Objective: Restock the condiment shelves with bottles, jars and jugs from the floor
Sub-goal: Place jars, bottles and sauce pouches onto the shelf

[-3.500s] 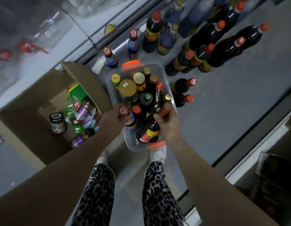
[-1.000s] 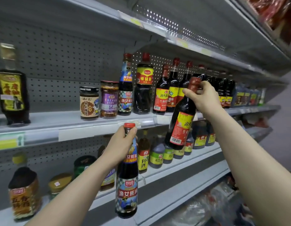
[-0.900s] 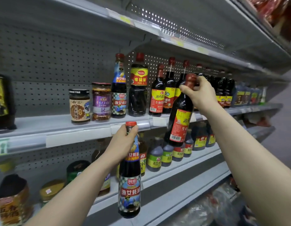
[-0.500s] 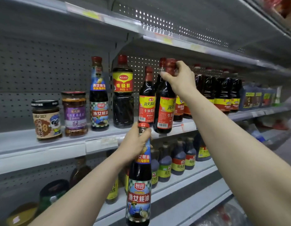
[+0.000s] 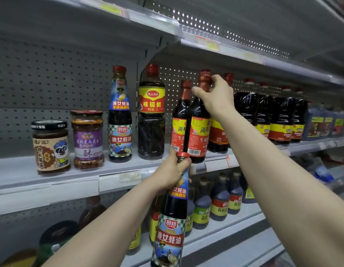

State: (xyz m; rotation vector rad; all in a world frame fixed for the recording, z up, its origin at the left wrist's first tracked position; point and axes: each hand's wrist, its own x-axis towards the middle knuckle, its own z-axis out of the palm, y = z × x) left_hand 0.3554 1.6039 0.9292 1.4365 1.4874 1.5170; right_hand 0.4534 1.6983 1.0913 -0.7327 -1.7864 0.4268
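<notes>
My right hand (image 5: 215, 95) grips the red-capped neck of a dark soy sauce bottle (image 5: 198, 135) with a red and yellow label. Its base stands at the front edge of the middle shelf (image 5: 117, 170), right beside a matching bottle (image 5: 179, 120). My left hand (image 5: 170, 170) holds an oyster sauce bottle (image 5: 170, 228) by its neck, hanging upright below the shelf edge. The same kind of oyster sauce bottle (image 5: 120, 116) stands further left on the shelf.
On the middle shelf stand two jars (image 5: 50, 147) (image 5: 87, 139), a tall yellow-labelled bottle (image 5: 151, 112) and several dark jugs (image 5: 279, 118) to the right. The lower shelf (image 5: 225, 224) holds several smaller bottles. An upper shelf (image 5: 205, 41) overhangs.
I have come up from the floor bin to the shelves with both bottles. My right hand has carried the soy sauce bottle up to the shelf edge; the left hand still holds its bottle lower down.
</notes>
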